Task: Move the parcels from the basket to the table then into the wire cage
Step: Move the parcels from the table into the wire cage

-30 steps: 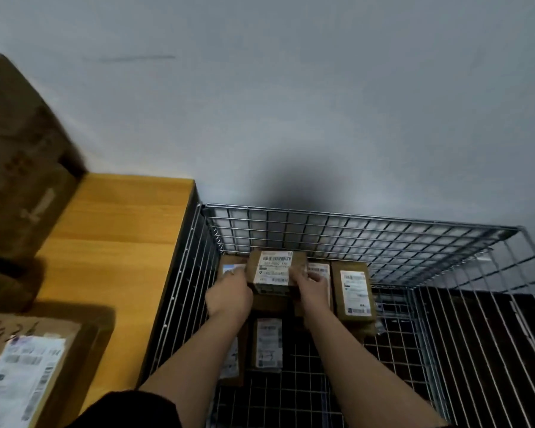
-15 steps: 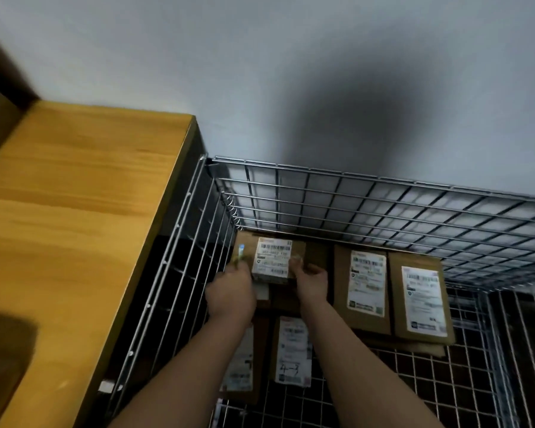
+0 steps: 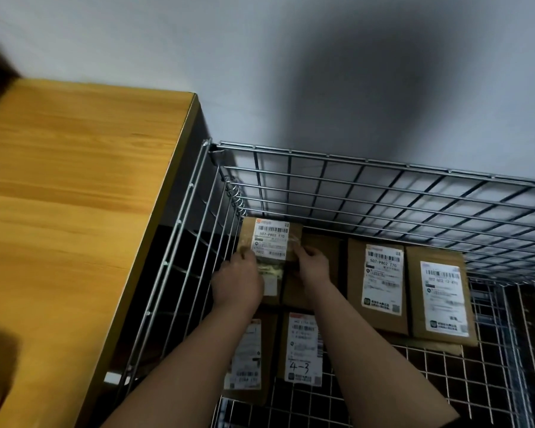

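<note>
Parcel [image 3: 271,242] "507-P802 T70" lower in wire cage [image 3: 383,193], both hands [image 3: 237,284] gripping it.

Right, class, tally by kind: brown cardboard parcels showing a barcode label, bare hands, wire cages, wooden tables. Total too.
Brown cardboard parcels with a barcode label showing: 5
Bare hands: 2, left hand, right hand, both gripping the far-corner parcel
Silver wire cage: 1
Yellow wooden table: 1
Total: 9
Boxes hidden under the gripped parcel: uncounted.
</note>
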`<move>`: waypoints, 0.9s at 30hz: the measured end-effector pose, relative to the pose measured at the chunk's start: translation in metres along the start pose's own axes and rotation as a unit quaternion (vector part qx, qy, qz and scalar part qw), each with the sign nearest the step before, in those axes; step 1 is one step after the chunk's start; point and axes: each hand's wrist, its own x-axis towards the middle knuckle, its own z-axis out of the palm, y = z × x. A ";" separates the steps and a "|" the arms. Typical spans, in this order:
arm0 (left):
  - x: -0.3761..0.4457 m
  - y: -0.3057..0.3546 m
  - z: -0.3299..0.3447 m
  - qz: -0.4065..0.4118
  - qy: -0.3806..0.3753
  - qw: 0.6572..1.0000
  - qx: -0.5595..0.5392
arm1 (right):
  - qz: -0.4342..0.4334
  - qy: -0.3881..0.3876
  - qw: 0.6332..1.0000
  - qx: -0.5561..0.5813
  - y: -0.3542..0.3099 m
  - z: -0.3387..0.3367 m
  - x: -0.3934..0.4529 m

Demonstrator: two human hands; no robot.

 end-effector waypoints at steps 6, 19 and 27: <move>-0.013 0.007 -0.010 -0.004 -0.015 0.999 -0.028 | 0.004 0.041 0.998 -0.049 0.007 -0.031 -0.020; -0.135 0.022 -0.224 -0.012 0.020 0.996 -0.083 | -0.161 -0.013 0.963 -0.217 -0.114 -0.063 -0.220; -0.226 -0.057 -0.328 -0.001 0.090 0.990 -0.105 | -0.270 -0.020 0.944 -0.187 -0.188 -0.020 -0.366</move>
